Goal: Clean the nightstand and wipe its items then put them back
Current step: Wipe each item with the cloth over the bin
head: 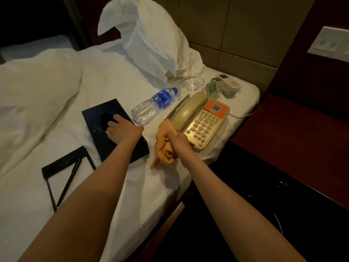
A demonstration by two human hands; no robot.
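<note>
Here, on the bed (105, 76) | left hand (121, 129) rests flat on dark tissue box (93, 118) (grip released) | right hand (178, 140) — grip clenched round orange cloth (163, 148), just beside beige telephone (200, 118) | water bottle (154, 104) lies between.

The left hand (122, 129) is resting on the box (90, 118), which is lying on the bed (132, 72). The right hand (178, 140) is gripping a cloth (162, 148) touching the phone (205, 120) near the bed's right edge. A bottle (153, 104) is lying between box and phone.
</note>
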